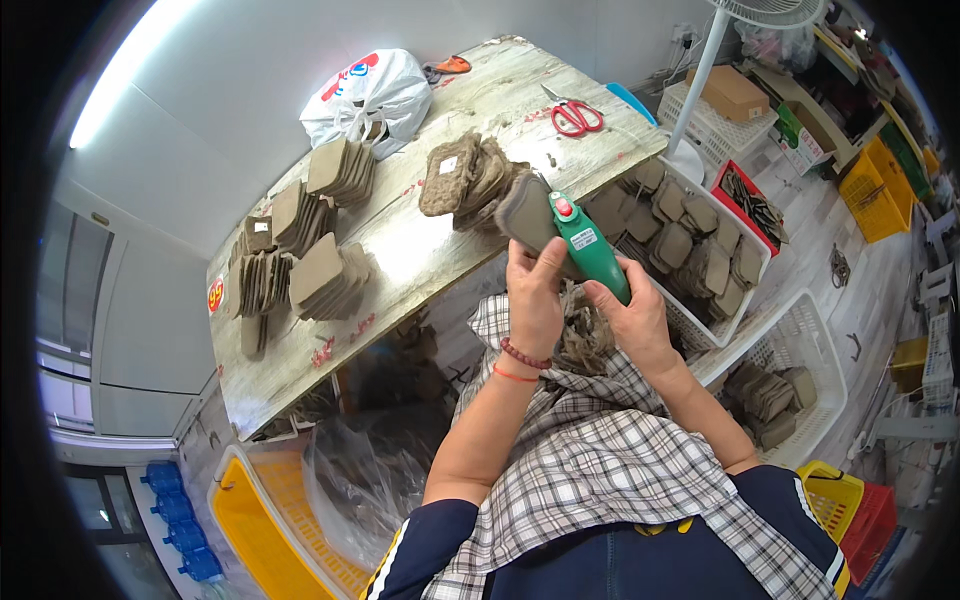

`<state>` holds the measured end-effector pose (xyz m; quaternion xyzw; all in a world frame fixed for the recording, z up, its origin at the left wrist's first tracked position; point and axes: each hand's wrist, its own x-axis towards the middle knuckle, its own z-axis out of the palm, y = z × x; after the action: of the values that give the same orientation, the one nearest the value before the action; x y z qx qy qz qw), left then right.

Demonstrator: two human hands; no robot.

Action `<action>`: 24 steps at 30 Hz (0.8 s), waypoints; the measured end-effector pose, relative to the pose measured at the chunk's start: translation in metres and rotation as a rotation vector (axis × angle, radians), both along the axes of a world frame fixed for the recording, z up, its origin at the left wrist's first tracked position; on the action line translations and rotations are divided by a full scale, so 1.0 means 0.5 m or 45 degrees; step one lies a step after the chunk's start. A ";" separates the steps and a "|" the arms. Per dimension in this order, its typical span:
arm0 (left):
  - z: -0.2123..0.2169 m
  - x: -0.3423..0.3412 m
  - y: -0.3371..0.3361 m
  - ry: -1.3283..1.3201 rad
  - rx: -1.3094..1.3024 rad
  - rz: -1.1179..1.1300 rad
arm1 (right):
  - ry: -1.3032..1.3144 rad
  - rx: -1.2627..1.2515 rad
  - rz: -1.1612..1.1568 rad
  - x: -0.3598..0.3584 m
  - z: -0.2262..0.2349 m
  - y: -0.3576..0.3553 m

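My left hand [535,295] pinches a flat, rounded brown fabric pad [524,214] at its lower edge, over the near edge of the table. In my right hand [635,315] is a green electric hand cutter [597,258] with a red button. Its narrow tip lies against the right edge of the pad; whether it is cutting cannot be seen. Just beyond, a stack of fuzzy-edged brown pads [465,180] rests on the table. Brown fibre scraps [585,335] are heaped on the checked apron [630,460] over my lap.
Neater pad stacks [330,278] stand on the table's left part. Red-handled scissors [577,118] and a white plastic bag [370,100] lie farther back. At right are a white crate [735,318] of pads, another crate [825,370] and a fan pole [697,85]. A yellow crate [262,520] stands lower left.
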<state>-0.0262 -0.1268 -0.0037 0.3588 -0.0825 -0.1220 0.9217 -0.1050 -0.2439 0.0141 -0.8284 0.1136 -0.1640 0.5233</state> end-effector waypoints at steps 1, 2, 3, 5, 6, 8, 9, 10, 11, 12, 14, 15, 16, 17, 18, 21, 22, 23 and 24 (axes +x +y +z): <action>-0.003 0.002 0.002 0.067 -0.076 0.016 | -0.014 -0.002 0.016 0.000 -0.005 0.000; -0.010 0.004 0.009 0.137 -0.149 0.040 | -0.009 0.068 0.039 -0.003 -0.001 0.002; -0.021 0.008 0.022 0.220 -0.185 0.059 | -0.002 0.137 0.062 -0.007 0.008 0.000; -0.029 0.016 0.045 0.264 -0.283 0.100 | -0.019 0.235 0.075 -0.019 0.004 -0.014; -0.032 0.023 0.061 0.282 -0.328 0.128 | 0.022 0.220 0.097 -0.032 0.009 -0.024; -0.036 0.037 0.094 0.386 -0.395 0.170 | 0.093 0.286 0.178 -0.053 0.019 -0.047; -0.030 0.039 0.106 0.432 -0.390 0.200 | 0.161 0.331 0.217 -0.064 0.036 -0.050; -0.029 0.037 0.116 0.478 -0.386 0.230 | 0.229 0.375 0.255 -0.076 0.047 -0.051; -0.034 0.035 0.119 0.469 -0.399 0.232 | 0.249 0.349 0.281 -0.090 0.045 -0.053; -0.038 0.033 0.121 0.462 -0.403 0.231 | 0.258 0.328 0.278 -0.097 0.045 -0.047; -0.043 0.031 0.122 0.449 -0.413 0.223 | 0.277 0.285 0.264 -0.106 0.047 -0.033; -0.045 0.028 0.123 0.446 -0.425 0.230 | 0.262 0.331 0.257 -0.107 0.044 -0.029; -0.045 0.023 0.124 0.444 -0.438 0.236 | 0.288 0.336 0.244 -0.111 0.043 -0.027; -0.044 0.022 0.125 0.437 -0.450 0.244 | 0.311 0.343 0.234 -0.114 0.042 -0.026; -0.040 0.022 0.127 0.446 -0.458 0.233 | 0.334 0.350 0.224 -0.116 0.042 -0.025; -0.029 0.021 0.130 0.443 -0.483 0.210 | 0.324 0.322 0.229 -0.113 0.049 -0.022; -0.026 0.020 0.131 0.450 -0.471 0.219 | 0.330 0.319 0.238 -0.113 0.049 -0.022; -0.024 0.020 0.129 0.458 -0.464 0.226 | 0.336 0.326 0.240 -0.114 0.050 -0.022; -0.022 0.019 0.127 0.466 -0.455 0.232 | 0.342 0.332 0.242 -0.116 0.051 -0.022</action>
<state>-0.0165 -0.0634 -0.0149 0.1683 0.0977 -0.0848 0.9772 -0.1627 -0.2549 0.0395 -0.7750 0.1238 0.0142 0.6196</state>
